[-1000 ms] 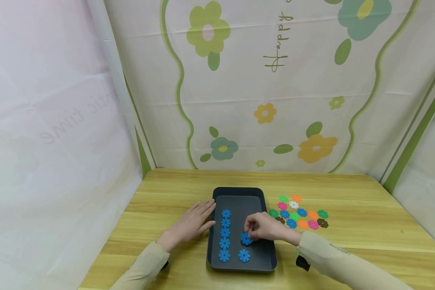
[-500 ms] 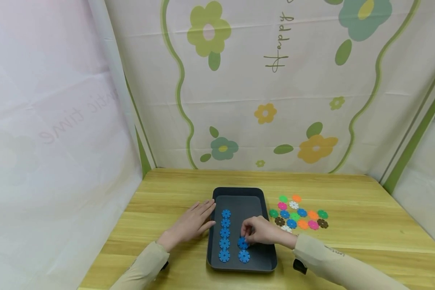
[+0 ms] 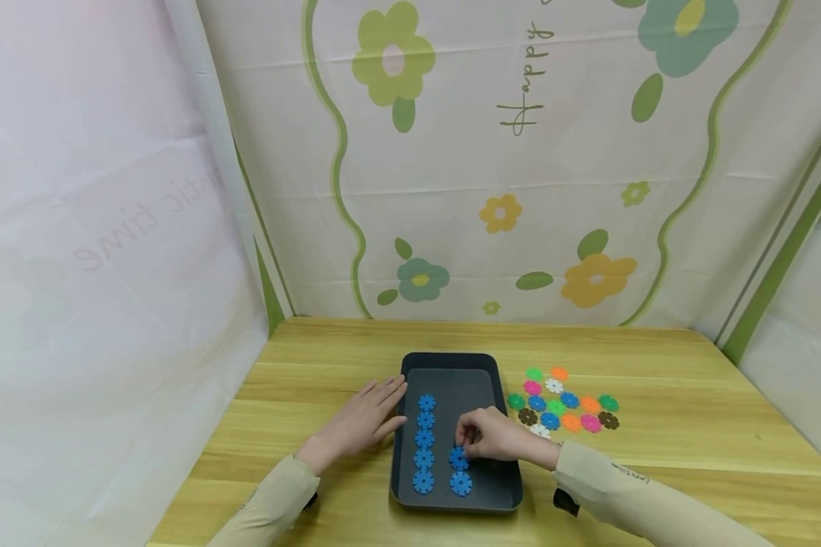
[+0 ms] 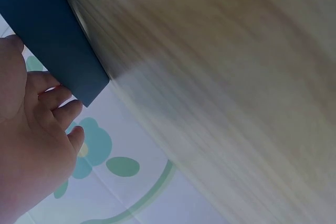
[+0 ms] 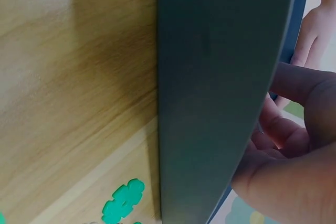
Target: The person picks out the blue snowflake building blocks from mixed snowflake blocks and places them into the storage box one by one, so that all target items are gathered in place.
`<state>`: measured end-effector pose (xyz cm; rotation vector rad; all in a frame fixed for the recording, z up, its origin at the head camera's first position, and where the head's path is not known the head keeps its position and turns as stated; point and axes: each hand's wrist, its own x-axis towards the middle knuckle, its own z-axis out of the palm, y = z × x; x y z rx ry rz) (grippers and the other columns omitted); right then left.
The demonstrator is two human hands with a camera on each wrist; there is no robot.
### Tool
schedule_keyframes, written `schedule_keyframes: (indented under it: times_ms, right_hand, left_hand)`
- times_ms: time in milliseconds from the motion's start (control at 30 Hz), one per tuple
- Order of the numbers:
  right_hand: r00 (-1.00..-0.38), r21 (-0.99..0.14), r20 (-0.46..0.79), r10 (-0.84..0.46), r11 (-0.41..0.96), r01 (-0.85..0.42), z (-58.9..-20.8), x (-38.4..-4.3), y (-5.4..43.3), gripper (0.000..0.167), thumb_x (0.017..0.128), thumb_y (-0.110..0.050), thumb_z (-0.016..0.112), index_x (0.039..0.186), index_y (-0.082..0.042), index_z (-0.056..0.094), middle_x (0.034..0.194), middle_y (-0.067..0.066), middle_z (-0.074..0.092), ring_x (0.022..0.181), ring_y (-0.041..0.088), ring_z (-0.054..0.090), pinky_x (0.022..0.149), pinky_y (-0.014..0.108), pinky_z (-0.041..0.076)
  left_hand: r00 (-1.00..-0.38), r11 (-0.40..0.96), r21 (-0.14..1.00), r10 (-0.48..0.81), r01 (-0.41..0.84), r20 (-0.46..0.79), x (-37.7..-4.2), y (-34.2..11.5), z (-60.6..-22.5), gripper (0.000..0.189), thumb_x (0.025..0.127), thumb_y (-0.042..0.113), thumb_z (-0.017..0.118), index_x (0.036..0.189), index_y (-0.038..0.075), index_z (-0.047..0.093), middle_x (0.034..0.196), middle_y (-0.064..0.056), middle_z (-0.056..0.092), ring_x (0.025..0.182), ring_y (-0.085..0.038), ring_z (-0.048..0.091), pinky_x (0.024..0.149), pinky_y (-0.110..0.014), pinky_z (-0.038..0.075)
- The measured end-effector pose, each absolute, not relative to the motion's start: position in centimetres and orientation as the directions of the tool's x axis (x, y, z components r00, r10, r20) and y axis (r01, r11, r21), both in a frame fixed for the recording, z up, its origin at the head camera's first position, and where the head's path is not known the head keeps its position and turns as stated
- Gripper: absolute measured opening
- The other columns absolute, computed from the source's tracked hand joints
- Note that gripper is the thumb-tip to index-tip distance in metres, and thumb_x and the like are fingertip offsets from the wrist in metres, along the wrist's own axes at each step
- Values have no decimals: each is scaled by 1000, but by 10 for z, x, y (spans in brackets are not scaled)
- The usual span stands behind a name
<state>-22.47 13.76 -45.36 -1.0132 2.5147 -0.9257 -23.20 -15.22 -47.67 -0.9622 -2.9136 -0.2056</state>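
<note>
Inside the dark grey tray [image 3: 479,494], blue snowflake discs [image 3: 424,438] form a column along the left side. A second column at the right starts with a blue disc [image 3: 461,483] near the front. Just behind it, my right hand [image 3: 496,437] pinches another blue snowflake disc [image 3: 458,458] between thumb and fingers, close over the tray floor; the right wrist view hides that disc behind the tray wall [image 5: 220,77]. My left hand [image 3: 359,422] rests at the tray's left rim with fingers extended. In the left wrist view, its fingers [image 4: 65,111] lie along the tray edge.
Right of the tray, loose snowflake discs in mixed colours lie on the wooden table [image 3: 328,349], among them an orange disc [image 3: 559,374], a pink disc [image 3: 591,423] and a brown disc [image 3: 608,420]. A printed cloth [image 3: 451,152] hangs behind the table.
My right hand has moved slightly left and toward the front, bringing the pinched disc in line behind the front disc. It barely moves in the last half second. My left hand stays put.
</note>
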Motion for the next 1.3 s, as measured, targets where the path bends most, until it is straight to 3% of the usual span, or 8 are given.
schedule_keyframes:
  times_ms: [300, 633, 1000, 1300]
  right_hand:
    - [-712, -621, 21, -701, 550, -559, -450, -225, 138, 6, 82, -2, 75, 83, -4, 69, 77, 3, 71, 67, -2, 58, 62, 14, 51]
    - [-771, -636, 21, -636, 587, -502, -432, -229, 153, 8, 85, -6, 74, 87, -5, 67, 78, -1, 66, 67, 1, 55, 61, 16, 50]
    - [-838, -618, 96, -537, 628, -473, -405, -245, 208, 6, 91, -6, 68, 96, -4, 66, 88, 5, 67, 72, 7, 61, 62, 21, 53]
    - [-905, -573, 73, -419, 725, -382, -421, -264, 263, 10, 89, -6, 70, 94, -1, 64, 86, 6, 66, 74, 8, 60, 63, 21, 52]
  left_hand:
    - [-803, 797, 102, 587, 595, 103, -233, -152, -475, 64, 105, 46, 41, 156, 9, 32, 164, -6, 30, 151, -25, 31, 125, -47, 26]
    - [-800, 794, 100, 589, 600, 116, -234, -152, -475, 63, 105, 44, 43, 155, 7, 34, 163, -7, 32, 150, -26, 33, 124, -48, 27]
    - [-794, 792, 77, 596, 605, 119, -234, -152, -476, 64, 105, 46, 41, 156, 9, 33, 163, -7, 32, 151, -26, 33, 124, -47, 28]
    - [-790, 784, 102, 600, 612, 124, -231, -153, -476, 63, 105, 45, 43, 155, 7, 34, 162, -9, 33, 150, -28, 33, 123, -50, 28]
